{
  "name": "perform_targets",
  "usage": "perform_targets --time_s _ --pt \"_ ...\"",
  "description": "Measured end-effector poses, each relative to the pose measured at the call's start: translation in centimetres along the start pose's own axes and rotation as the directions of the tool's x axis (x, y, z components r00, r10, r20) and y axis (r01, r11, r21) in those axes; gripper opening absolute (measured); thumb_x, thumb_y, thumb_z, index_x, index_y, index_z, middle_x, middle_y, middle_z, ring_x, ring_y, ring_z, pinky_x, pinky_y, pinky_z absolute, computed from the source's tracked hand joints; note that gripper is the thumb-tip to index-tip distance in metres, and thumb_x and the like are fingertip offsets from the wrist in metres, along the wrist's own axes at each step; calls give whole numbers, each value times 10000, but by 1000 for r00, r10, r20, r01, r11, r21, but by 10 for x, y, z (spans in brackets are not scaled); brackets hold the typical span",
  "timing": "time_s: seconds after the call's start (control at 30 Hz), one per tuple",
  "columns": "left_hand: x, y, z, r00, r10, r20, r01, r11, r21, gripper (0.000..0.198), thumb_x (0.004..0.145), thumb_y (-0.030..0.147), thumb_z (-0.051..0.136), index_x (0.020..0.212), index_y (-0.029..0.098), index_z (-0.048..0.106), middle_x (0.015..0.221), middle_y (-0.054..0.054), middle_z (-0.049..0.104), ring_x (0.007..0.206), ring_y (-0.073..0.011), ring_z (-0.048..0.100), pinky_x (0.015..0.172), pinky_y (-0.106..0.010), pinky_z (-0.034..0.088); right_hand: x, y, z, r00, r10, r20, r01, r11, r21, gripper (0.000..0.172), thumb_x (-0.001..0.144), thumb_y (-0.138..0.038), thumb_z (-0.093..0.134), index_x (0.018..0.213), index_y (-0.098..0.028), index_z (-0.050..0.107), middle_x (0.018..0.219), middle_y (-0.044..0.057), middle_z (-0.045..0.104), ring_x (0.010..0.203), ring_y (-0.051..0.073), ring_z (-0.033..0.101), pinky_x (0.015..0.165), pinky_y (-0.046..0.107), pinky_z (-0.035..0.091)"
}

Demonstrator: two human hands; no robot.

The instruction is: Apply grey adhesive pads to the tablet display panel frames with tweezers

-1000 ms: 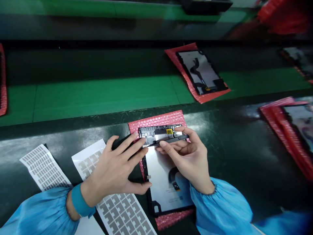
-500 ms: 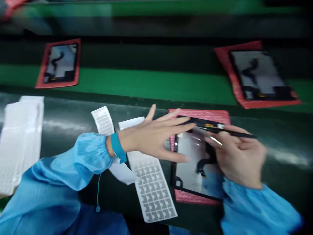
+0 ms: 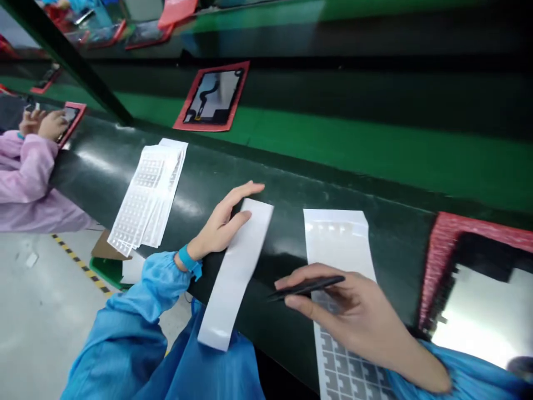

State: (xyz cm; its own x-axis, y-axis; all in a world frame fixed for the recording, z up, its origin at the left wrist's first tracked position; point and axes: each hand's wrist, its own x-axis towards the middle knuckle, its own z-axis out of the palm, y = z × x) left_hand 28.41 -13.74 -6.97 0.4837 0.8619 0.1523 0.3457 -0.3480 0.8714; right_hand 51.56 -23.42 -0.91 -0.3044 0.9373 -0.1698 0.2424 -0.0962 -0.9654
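Note:
My left hand (image 3: 222,222) is at a narrow white paper strip (image 3: 235,283). Its thumb lies over the strip near the top, and the fingers stretch past the upper edge. The strip's lower end hangs over the table edge above my lap. In my right hand (image 3: 345,316) are black tweezers (image 3: 308,286), pinched between thumb and fingers and pointing left. Beneath that hand lies a wider sheet of grey die-cut stickers (image 3: 345,361), partly covered. Right of it, a tablet screen panel (image 3: 478,311) rests on a pink bubble-wrap pouch (image 3: 441,250), cut off by the frame.
Stacked sticker sheets (image 3: 145,189) lie to the left. Another panel (image 3: 214,94) sits on the green belt (image 3: 312,139). A dark green post (image 3: 91,83) rises at the left. Beyond, a co-worker's hands (image 3: 45,122) handle a panel. A green bin (image 3: 108,269) stands below.
The view has swung left. Both hands have come away from the panel. My left hand is now at the paper strip, while my right hand still holds the tweezers, now above the sticker sheet.

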Motion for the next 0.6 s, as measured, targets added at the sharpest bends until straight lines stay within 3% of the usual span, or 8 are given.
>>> perform_targets --time_s 0.1,0.17,0.27,0.33,0.37,0.43,0.5,0.6 --pt "13 15 11 991 35 -126 -39 999 -30 496 1065 345 323 1543 218 347 1620 -74 402 1564 -228 255 1268 -470 227 -8 -5 3 997 16 70 -16 1000 -6 119 871 -358 808 925 -252 796 922 62 798 875 261 783 776 320 673" --pt "18 32 11 993 83 -85 -86 996 -25 505 1074 370 319 1558 225 314 1624 -75 388 1541 -213 303 1248 -428 280 -16 -4 -4 999 30 -24 -30 1000 7 111 868 -347 810 927 -256 783 921 62 801 918 269 783 837 333 666" --pt "5 51 4 998 69 -1 -68 987 142 488 1040 457 437 1464 218 463 1514 -105 507 1413 -244 469 1170 -423 375 -32 6 -21 972 55 -228 -57 998 -3 143 842 -371 828 899 -259 761 866 57 797 868 259 789 804 303 665" --pt "-24 57 4 999 1 47 -18 933 360 638 946 637 553 1416 207 535 1444 -135 557 1362 -317 498 1158 -514 352 -45 19 -32 942 80 -325 -92 996 -21 198 798 -408 854 865 -249 758 834 61 790 776 256 788 692 273 667" --pt "-44 59 8 996 -20 92 -25 891 452 804 869 752 580 1443 192 524 1457 -161 542 1371 -364 480 1162 -569 322 -52 26 -37 931 102 -351 -117 993 -21 224 777 -425 865 858 -246 758 832 64 790 749 257 786 654 267 664" --pt "-90 60 22 977 -54 206 -72 828 557 1098 777 853 579 1583 142 352 1570 -208 429 1450 -424 383 1205 -641 215 -66 40 -44 909 154 -388 -164 986 8 263 747 -452 876 865 -251 755 845 67 797 748 270 788 638 270 665" --pt "-136 61 39 913 -94 398 -192 759 622 1147 820 777 594 1637 84 185 1669 -212 259 1546 -413 228 1250 -640 128 -76 50 -48 878 200 -436 -191 979 64 289 736 -466 878 890 -263 742 867 68 804 787 283 792 678 287 672" --pt "-180 70 48 889 -205 410 -184 660 728 921 912 461 630 1642 109 194 1691 -159 214 1576 -368 181 1260 -593 219 -83 56 -51 839 251 -482 -202 968 151 309 710 -459 894 896 -273 734 863 85 802 816 304 790 712 313 674"
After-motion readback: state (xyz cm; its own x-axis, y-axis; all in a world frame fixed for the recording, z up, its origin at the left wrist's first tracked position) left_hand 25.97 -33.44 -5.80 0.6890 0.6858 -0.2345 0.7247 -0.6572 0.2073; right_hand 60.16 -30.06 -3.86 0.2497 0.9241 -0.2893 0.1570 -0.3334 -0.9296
